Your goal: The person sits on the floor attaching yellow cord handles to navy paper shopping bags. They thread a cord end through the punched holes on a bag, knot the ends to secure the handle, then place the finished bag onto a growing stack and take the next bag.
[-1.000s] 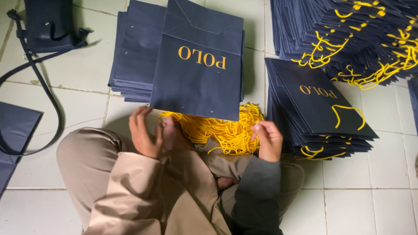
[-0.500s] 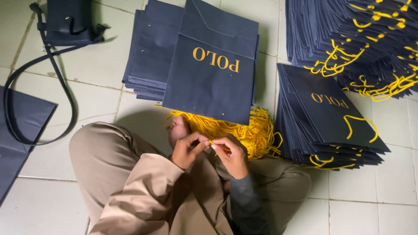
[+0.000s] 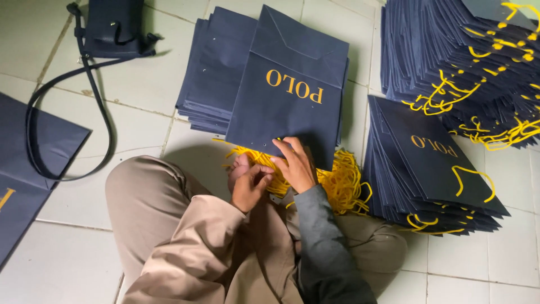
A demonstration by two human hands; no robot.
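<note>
On a tiled floor point(image 3: 140, 84), a seated person works w/ both hands at the lower edge of a flat navy paper bag point(image 3: 289, 95) lying atop a bag stack. Right hand point(image 3: 296, 166), fingers spread, presses the bag's edge; left hand point(image 3: 250, 183) curls narrow, pinching yellow cord point(image 3: 340, 183) from the pile beneath. Finished bags point(image 3: 433, 163) w/ cord handles sit stacked at right.

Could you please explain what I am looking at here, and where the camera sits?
The one view comes from a camera worn on a person's head, looking down at their lap as they sit on a pale tiled floor. No machine: just two bare hands. The right hand touches the lower edge of a flat navy paper bag with gold lettering, which tops a pile. The left hand pinches a strand from the heap of yellow cord. Finished navy bags with yellow handles are stacked on the right; a dark strapped pouch lies far left.
</note>
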